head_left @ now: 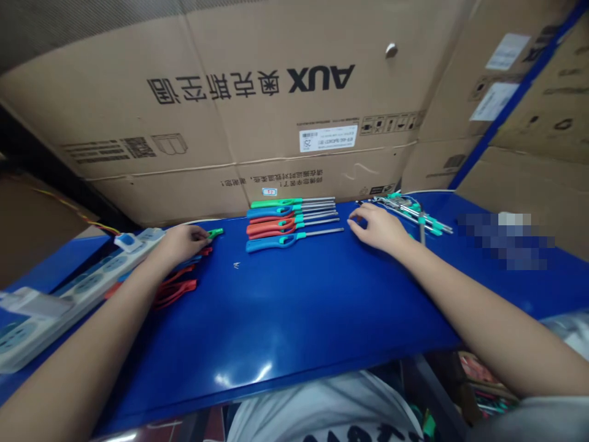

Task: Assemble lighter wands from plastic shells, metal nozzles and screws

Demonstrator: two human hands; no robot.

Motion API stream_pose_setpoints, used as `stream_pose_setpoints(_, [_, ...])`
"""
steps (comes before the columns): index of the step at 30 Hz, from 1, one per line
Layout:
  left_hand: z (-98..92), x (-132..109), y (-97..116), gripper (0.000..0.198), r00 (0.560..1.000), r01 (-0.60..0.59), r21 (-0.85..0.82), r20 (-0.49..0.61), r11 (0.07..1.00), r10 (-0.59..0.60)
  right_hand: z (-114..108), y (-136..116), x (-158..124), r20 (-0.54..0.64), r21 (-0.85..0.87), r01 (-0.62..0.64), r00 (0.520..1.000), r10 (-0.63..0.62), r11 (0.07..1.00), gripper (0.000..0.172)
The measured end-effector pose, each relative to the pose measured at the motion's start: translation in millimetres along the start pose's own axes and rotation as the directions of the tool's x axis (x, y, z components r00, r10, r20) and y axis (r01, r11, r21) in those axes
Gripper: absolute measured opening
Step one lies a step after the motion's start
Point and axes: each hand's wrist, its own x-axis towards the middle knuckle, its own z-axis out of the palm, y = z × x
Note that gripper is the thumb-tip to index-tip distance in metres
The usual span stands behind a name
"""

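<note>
From the head view, your left hand (181, 242) lies on the blue surface (299, 319) at the left. Its grip looks closed on a small green piece (215, 232) that pokes out past the fingertips, though the fingers themselves are partly hidden. Just under that hand is a loose pile of red and blue handle shells (177, 287), and a white power strip (78, 285) runs along the outer side of your forearm.

Your right hand (380, 228) rests palm down at the right with its grip apart, fingers spread and holding nothing. Its fingertips (352, 221) lie near the metal tips of a row of long-nosed lighters (289, 221), which lie side by side in the middle, handles green, blue and red. Behind that hand is a heap of metal rods with teal collars (414, 212). A large cardboard box (276, 92) stands along the back edge.
</note>
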Motion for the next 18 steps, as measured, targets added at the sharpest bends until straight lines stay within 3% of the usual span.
stream_pose_setpoints(4, [-12.6, -10.8, 9.7, 0.021, 0.991, -0.056, 0.114, -0.118, 0.992, 0.069, -3.7, -5.6, -0.6, -0.040, 0.041, 0.038, 0.999, -0.037, 0.998, 0.022])
stream_pose_setpoints(7, [-18.8, -24.8, 30.0, 0.024, 0.960, -0.114, 0.172, -0.236, 0.978, 0.153, -8.8, -17.3, -4.2, -0.172, 0.132, 0.153, 0.977, -0.130, 0.979, 0.022])
stream_pose_setpoints(9, [-16.1, -41.2, 52.4, 0.024, 0.878, -0.264, 0.229, -0.346, 0.937, 0.332, -12.7, -29.8, -10.1, -0.279, 0.212, 0.318, 0.926, -0.254, 0.924, 0.026])
stream_pose_setpoints(12, [1.9, -75.5, 91.0, 0.024, 0.728, -0.603, 0.202, -0.257, 0.772, 0.636, -17.2, -52.3, -24.1, -0.326, 0.273, 0.585, 0.803, -0.499, 0.764, 0.033])
stream_pose_setpoints(15, [30.7, -110.1, 119.8, 0.019, 0.599, -0.776, 0.134, -0.149, 0.616, 0.787, -16.4, -71.2, -38.9, -0.237, 0.298, 0.711, 0.702, -0.672, 0.637, 0.034])
stream_pose_setpoints(18, [58.6, -130.2, 130.7, 0.019, 0.545, -0.833, 0.055, -0.092, 0.550, 0.834, -10.3, -79.2, -46.6, -0.046, 0.334, 0.724, 0.652, -0.757, 0.603, 0.020])
